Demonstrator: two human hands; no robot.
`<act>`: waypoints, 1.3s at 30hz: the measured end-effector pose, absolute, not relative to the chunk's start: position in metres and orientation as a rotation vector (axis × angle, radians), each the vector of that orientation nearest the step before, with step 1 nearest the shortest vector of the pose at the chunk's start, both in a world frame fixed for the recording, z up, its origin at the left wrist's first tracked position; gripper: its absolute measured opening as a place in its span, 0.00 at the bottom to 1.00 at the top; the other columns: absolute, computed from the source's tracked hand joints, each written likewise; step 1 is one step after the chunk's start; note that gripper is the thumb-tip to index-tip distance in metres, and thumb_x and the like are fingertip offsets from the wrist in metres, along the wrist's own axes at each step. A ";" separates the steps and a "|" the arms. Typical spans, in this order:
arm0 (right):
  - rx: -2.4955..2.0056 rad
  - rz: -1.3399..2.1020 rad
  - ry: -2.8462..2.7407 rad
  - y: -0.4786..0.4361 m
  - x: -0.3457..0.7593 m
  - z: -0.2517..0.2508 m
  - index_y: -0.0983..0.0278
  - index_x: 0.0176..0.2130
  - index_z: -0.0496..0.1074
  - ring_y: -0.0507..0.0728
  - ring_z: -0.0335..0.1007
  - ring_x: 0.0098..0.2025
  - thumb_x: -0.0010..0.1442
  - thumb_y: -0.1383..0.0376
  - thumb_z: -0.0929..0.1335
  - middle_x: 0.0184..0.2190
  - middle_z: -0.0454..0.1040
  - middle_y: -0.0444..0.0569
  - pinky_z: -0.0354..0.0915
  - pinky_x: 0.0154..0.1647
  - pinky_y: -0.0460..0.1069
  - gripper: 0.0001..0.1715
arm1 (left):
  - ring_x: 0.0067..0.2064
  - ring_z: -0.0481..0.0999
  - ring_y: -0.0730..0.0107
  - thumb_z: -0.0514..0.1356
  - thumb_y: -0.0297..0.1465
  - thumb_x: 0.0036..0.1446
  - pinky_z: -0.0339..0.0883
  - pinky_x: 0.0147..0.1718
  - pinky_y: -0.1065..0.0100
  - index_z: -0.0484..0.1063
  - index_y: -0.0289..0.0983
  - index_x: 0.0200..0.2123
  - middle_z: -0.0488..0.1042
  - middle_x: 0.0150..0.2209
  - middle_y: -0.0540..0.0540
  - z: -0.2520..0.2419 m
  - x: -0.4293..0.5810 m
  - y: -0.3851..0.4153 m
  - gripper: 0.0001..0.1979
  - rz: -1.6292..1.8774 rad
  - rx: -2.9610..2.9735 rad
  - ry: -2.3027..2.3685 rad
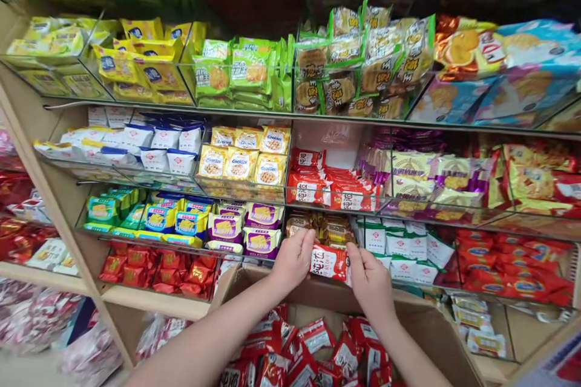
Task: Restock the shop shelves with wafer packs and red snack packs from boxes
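Observation:
Between my two hands is a red and white snack packet (330, 262), held upright with its printed front toward me. My left hand (294, 259) pinches its left end, and my right hand (370, 281) grips the right end. Below them stands an open cardboard box (422, 314) with many loose red and white packets (313, 338) inside. Just above my hands, a clear shelf bin (333, 201) holds matching red packets (349, 187), laid in rows with some bare back wall above them.
Glass-fronted shelves carry packaged snacks: yellow cookie packs (240, 163), green packs (249, 66), purple-and-white biscuits (263, 230) and red packs (512, 260). A wooden upright (59, 211) divides the shelving at left. Bagged goods (91, 351) sit at lower left.

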State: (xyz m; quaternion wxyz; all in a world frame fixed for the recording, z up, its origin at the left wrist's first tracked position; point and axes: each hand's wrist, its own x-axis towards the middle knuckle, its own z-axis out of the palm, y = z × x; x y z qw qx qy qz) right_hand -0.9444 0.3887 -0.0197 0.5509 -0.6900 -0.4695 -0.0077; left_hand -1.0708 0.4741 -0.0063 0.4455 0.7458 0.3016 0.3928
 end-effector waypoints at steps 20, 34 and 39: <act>-1.281 0.753 -1.072 0.390 -0.945 -0.020 0.64 0.35 0.64 0.55 0.68 0.29 0.44 0.54 0.70 0.27 0.73 0.46 0.64 0.30 0.48 0.21 | 0.13 0.60 0.79 0.44 0.48 0.55 0.53 0.10 0.79 0.63 0.37 0.35 0.59 0.16 0.57 -0.018 -1.080 0.481 0.21 0.962 1.575 0.724; -1.834 -0.120 -1.393 0.505 -0.898 0.163 0.67 0.39 0.68 0.53 0.67 0.28 0.48 0.61 0.69 0.31 0.72 0.50 0.61 0.25 0.45 0.18 | 0.20 0.66 0.77 0.45 0.40 0.59 0.57 0.20 0.77 0.65 0.37 0.26 0.68 0.19 0.52 -0.021 -1.083 0.475 0.18 0.826 2.019 0.687; -1.946 -0.134 -1.587 0.576 -0.892 0.176 0.67 0.36 0.71 0.53 0.68 0.25 0.45 0.69 0.70 0.27 0.74 0.49 0.61 0.23 0.45 0.13 | 0.26 0.69 0.75 0.46 0.34 0.59 0.58 0.25 0.76 0.69 0.37 0.27 0.71 0.23 0.49 -0.024 -1.087 0.473 0.16 0.864 2.312 0.704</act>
